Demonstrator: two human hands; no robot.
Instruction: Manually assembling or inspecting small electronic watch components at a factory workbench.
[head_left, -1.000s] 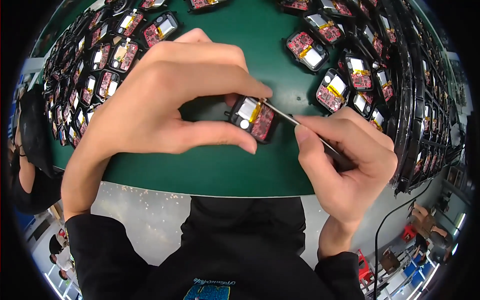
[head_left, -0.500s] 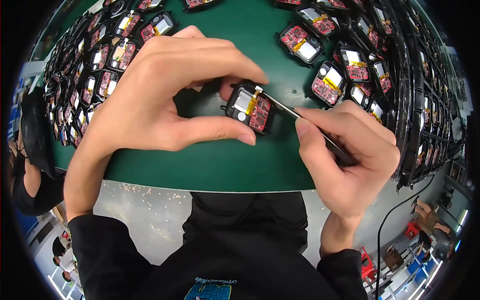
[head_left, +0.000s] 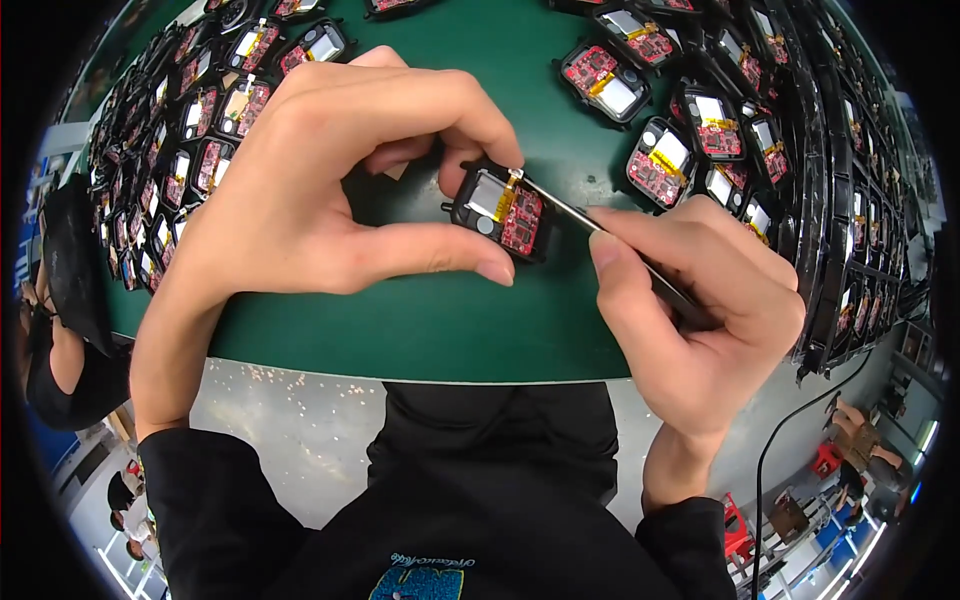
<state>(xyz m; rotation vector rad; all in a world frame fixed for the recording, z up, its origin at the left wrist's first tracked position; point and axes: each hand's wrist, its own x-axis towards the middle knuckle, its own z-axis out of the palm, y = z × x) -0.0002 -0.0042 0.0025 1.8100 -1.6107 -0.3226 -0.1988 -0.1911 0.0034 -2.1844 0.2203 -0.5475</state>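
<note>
Between the thumb and fingers of my left hand (head_left: 320,180) is a small black device housing (head_left: 520,225) that lies open. Inside it show a red circuit board, a silver battery with yellow tape and a round pale disc. At its upper edge sits a small white connector (head_left: 516,174). My right hand (head_left: 705,300) is closed round slim metal tweezers (head_left: 567,210). Their tip meets the housing's upper right edge, close beside the connector. Whether the tips pinch anything is too small to tell.
Many similar open housings crowd the green table (head_left: 420,335) on the left; more lie loose at the right, such as one housing (head_left: 660,162). Stacked black trays (head_left: 820,200) line the right edge. A black cable (head_left: 765,450) hangs there. Other people sit farther off.
The left index fingertip has drawn back slightly toward the housing's upper edge, and the housing has shifted a little up and left. The tweezers stay almost in place at the connector.
</note>
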